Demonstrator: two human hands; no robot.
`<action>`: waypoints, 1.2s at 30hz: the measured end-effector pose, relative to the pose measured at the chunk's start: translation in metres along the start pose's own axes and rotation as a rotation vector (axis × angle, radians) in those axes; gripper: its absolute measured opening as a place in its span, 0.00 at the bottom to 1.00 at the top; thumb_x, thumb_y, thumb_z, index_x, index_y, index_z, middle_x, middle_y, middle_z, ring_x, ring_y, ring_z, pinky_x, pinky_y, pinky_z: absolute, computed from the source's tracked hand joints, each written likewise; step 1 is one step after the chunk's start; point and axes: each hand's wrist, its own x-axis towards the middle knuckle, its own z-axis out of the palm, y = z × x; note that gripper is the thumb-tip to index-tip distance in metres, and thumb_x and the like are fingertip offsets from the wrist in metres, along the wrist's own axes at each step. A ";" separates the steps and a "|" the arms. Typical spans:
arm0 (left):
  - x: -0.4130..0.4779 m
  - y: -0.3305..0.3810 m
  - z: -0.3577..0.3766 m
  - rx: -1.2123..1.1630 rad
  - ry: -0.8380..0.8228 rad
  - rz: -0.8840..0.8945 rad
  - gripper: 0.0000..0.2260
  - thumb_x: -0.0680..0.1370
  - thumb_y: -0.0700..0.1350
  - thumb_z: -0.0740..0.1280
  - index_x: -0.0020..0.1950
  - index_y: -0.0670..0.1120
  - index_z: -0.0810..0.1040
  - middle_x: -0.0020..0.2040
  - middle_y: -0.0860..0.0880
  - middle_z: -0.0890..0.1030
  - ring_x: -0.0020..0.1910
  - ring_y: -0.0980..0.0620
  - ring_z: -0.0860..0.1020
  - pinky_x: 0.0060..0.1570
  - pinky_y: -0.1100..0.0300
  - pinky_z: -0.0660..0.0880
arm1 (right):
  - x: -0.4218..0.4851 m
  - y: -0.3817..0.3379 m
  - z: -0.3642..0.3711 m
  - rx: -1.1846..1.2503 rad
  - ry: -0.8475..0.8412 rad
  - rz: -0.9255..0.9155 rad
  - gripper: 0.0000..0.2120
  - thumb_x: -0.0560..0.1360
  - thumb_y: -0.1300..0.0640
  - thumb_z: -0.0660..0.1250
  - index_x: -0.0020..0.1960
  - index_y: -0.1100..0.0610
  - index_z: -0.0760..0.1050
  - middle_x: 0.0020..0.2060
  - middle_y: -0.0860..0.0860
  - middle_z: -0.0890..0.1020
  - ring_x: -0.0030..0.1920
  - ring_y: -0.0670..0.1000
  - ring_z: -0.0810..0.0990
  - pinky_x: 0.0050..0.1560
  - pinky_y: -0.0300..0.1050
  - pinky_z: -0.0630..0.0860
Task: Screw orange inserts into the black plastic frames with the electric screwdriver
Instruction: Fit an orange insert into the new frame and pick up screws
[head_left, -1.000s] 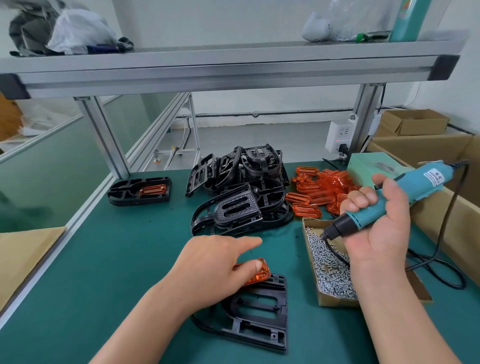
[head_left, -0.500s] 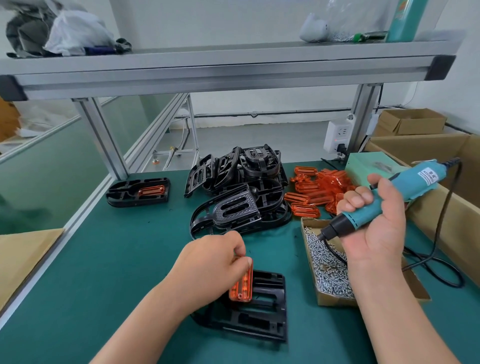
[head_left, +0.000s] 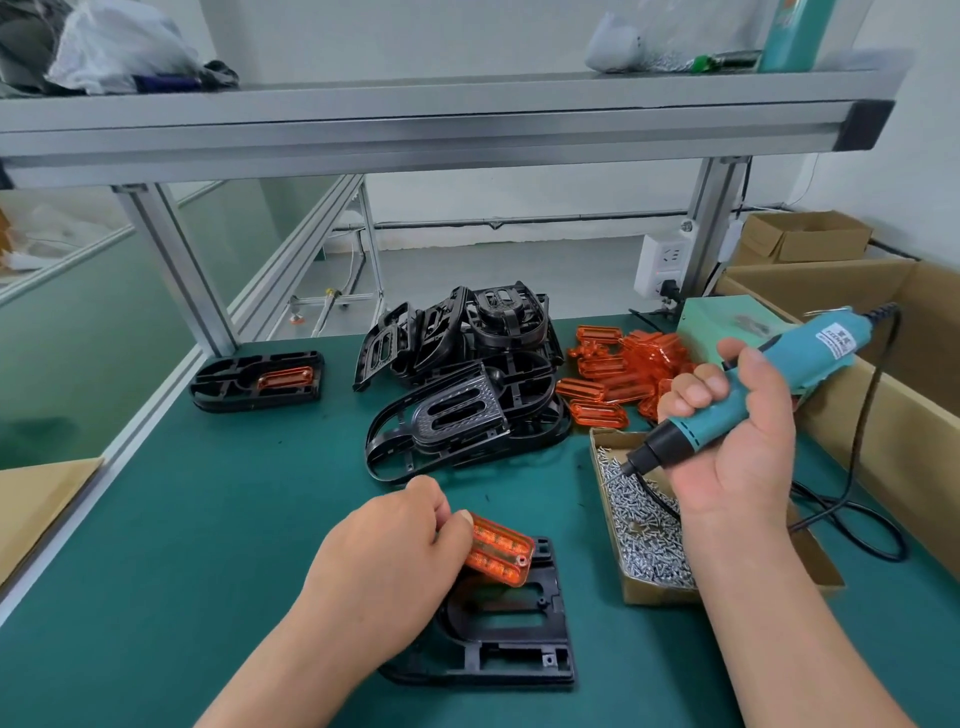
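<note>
Two bare hands are over the dark green table (head_left: 197, 530). The left hand (head_left: 384, 551) pinches a translucent orange plastic insert (head_left: 501, 552), oblong with two ribbed slots, between thumb and fingers. The insert is tilted and lies over the far end of a flat black plastic frame (head_left: 519, 644), which lies on the table near the front edge. Whether the insert already touches the frame, I cannot tell.

The right hand (head_left: 737, 447) has its fingers wrapped around a teal electric screwdriver (head_left: 810, 364) with a black nose. The tip points down and left, just over the small silver screws (head_left: 644, 525) in a shallow cardboard tray (head_left: 657, 597). A black cable (head_left: 857, 525) runs from the tool's rear and loops on the table to the right.

Behind the hands is a pile of black frames (head_left: 467, 379), and just beside it, on the right, a heap of orange inserts (head_left: 618, 364). One more black frame with an orange insert seated in it (head_left: 260, 382) lies apart at the back left.
</note>
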 end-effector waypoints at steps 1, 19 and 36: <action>-0.002 0.002 0.001 0.033 0.014 0.001 0.15 0.83 0.62 0.56 0.43 0.54 0.68 0.34 0.50 0.79 0.35 0.53 0.77 0.36 0.55 0.72 | 0.000 0.000 0.000 0.000 -0.002 0.001 0.03 0.83 0.55 0.66 0.54 0.54 0.75 0.36 0.47 0.69 0.34 0.45 0.69 0.37 0.39 0.71; -0.021 0.010 0.020 0.516 -0.006 0.128 0.19 0.81 0.65 0.47 0.42 0.52 0.63 0.32 0.49 0.69 0.34 0.46 0.71 0.33 0.52 0.63 | -0.001 0.005 0.002 0.008 -0.039 0.015 0.03 0.83 0.56 0.65 0.53 0.55 0.76 0.35 0.47 0.70 0.33 0.46 0.70 0.35 0.39 0.72; -0.012 -0.007 -0.002 0.133 -0.241 0.298 0.11 0.78 0.67 0.60 0.59 0.70 0.73 0.43 0.69 0.80 0.43 0.64 0.78 0.40 0.70 0.70 | -0.001 0.004 0.004 0.005 -0.037 0.010 0.04 0.84 0.56 0.63 0.53 0.55 0.76 0.35 0.47 0.71 0.33 0.46 0.70 0.36 0.39 0.71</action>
